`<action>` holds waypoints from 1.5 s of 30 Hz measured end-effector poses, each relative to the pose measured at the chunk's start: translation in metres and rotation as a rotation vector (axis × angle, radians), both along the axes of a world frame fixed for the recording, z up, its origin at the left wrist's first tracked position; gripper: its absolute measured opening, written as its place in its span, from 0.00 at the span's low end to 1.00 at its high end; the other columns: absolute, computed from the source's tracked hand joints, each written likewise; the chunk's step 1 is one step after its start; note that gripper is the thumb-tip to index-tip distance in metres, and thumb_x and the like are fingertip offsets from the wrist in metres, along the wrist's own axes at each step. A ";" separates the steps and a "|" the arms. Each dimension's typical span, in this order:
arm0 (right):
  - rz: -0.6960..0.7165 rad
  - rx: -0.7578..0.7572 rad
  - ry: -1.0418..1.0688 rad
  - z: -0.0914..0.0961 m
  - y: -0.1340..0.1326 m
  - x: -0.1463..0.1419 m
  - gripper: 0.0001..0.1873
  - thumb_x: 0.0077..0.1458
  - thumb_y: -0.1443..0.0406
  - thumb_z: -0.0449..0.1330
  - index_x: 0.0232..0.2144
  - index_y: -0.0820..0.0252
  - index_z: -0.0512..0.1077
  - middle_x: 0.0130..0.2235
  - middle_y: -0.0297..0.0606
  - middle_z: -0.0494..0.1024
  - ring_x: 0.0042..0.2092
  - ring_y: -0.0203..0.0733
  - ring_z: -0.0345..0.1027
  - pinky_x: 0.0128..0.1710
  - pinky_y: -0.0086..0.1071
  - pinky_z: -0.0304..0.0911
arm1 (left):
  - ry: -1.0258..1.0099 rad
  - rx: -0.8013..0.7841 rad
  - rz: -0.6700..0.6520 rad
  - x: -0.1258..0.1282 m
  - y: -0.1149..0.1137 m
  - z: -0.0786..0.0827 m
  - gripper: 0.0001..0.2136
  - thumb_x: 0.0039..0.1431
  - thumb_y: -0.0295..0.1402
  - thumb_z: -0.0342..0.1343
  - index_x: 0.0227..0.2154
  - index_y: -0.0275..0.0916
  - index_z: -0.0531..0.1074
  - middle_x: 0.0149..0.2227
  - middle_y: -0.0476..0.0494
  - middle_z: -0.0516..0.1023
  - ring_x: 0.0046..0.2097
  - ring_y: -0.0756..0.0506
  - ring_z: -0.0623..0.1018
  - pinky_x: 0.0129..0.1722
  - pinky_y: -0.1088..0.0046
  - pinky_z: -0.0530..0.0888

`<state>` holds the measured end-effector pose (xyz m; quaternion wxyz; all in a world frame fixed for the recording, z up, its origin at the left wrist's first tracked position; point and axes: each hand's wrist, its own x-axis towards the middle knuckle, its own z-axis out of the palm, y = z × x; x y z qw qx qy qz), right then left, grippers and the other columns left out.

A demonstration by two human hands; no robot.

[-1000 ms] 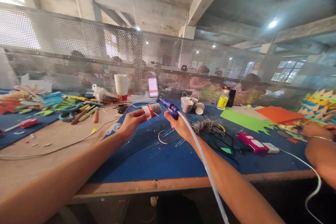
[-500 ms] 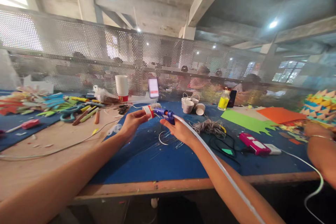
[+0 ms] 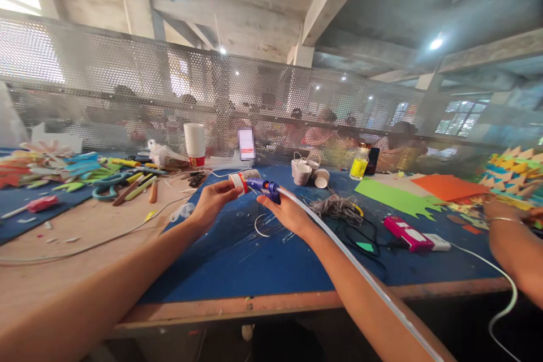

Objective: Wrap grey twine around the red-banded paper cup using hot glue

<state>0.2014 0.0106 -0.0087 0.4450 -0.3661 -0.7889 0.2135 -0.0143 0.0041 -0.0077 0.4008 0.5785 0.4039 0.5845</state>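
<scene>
My left hand [image 3: 215,199] pinches a small paper cup [image 3: 238,182] with a red band, turned on its side above the blue mat. Twine-like wrapping shows at the cup's far side. In my right hand [image 3: 286,212] is a blue glue gun [image 3: 263,185], its nozzle end right at the cup; whether it touches, I cannot tell. A long clear glue stick [image 3: 339,243] runs from the back of the gun over my right forearm. Beneath my hands a thin white curved strip [image 3: 260,226] lies on the mat.
Behind are small twine-wrapped cups [image 3: 301,172], a stack of paper cups [image 3: 194,143] and a phone [image 3: 246,144]. Grey twine [image 3: 335,206], a yellow-labelled bottle [image 3: 359,163] and a pink device [image 3: 408,233] lie rightward. Scissors [image 3: 108,182] sit left. Another person's arm [image 3: 513,243] reaches in at right.
My hands keep the cup and glue gun together in nearly the same pose. The view has shifted slightly. At right, the other person's hand shows further in.
</scene>
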 end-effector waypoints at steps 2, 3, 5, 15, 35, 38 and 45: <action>0.000 0.011 0.010 -0.001 0.000 0.000 0.25 0.56 0.48 0.58 0.47 0.59 0.72 0.41 0.41 0.77 0.41 0.44 0.72 0.40 0.33 0.67 | 0.019 0.006 0.004 0.001 -0.001 0.002 0.16 0.49 0.39 0.65 0.40 0.37 0.80 0.38 0.43 0.82 0.37 0.45 0.74 0.40 0.71 0.66; -0.002 0.016 0.013 -0.001 0.000 0.000 0.24 0.56 0.48 0.58 0.47 0.58 0.72 0.42 0.41 0.77 0.41 0.45 0.72 0.41 0.34 0.67 | 0.027 0.006 0.009 0.001 -0.002 0.002 0.16 0.49 0.39 0.65 0.40 0.37 0.80 0.38 0.43 0.82 0.37 0.45 0.74 0.40 0.71 0.66; -0.004 0.017 0.011 -0.001 0.000 0.000 0.24 0.56 0.48 0.58 0.47 0.58 0.72 0.42 0.40 0.77 0.42 0.45 0.72 0.41 0.34 0.67 | 0.037 0.005 0.017 0.001 -0.002 0.003 0.16 0.49 0.39 0.65 0.39 0.36 0.80 0.38 0.43 0.82 0.37 0.45 0.74 0.40 0.71 0.66; 0.004 -0.012 0.021 0.001 -0.001 0.000 0.24 0.55 0.49 0.59 0.47 0.59 0.72 0.43 0.41 0.77 0.41 0.43 0.72 0.41 0.34 0.68 | 0.006 0.015 0.008 0.000 0.001 0.000 0.16 0.49 0.38 0.66 0.40 0.37 0.80 0.39 0.43 0.82 0.39 0.44 0.75 0.44 0.69 0.66; 0.003 -0.006 -0.021 0.004 -0.003 0.000 0.24 0.57 0.48 0.57 0.45 0.60 0.73 0.41 0.39 0.77 0.40 0.42 0.72 0.41 0.32 0.66 | 0.051 0.009 0.037 0.002 -0.004 0.004 0.19 0.46 0.43 0.66 0.38 0.36 0.81 0.37 0.41 0.82 0.36 0.44 0.75 0.39 0.70 0.67; 0.001 -0.004 -0.012 0.002 -0.002 0.000 0.24 0.56 0.48 0.57 0.45 0.60 0.72 0.42 0.40 0.77 0.40 0.42 0.72 0.41 0.32 0.66 | 0.060 0.009 0.045 0.002 -0.004 0.005 0.19 0.45 0.44 0.66 0.38 0.37 0.81 0.38 0.41 0.82 0.37 0.44 0.76 0.39 0.70 0.67; -0.039 0.035 -0.035 0.003 -0.003 0.001 0.21 0.57 0.49 0.58 0.42 0.59 0.73 0.40 0.40 0.77 0.40 0.43 0.72 0.41 0.34 0.66 | 0.058 0.029 0.017 0.000 -0.002 0.001 0.18 0.49 0.43 0.64 0.40 0.37 0.80 0.40 0.41 0.82 0.39 0.43 0.76 0.41 0.69 0.68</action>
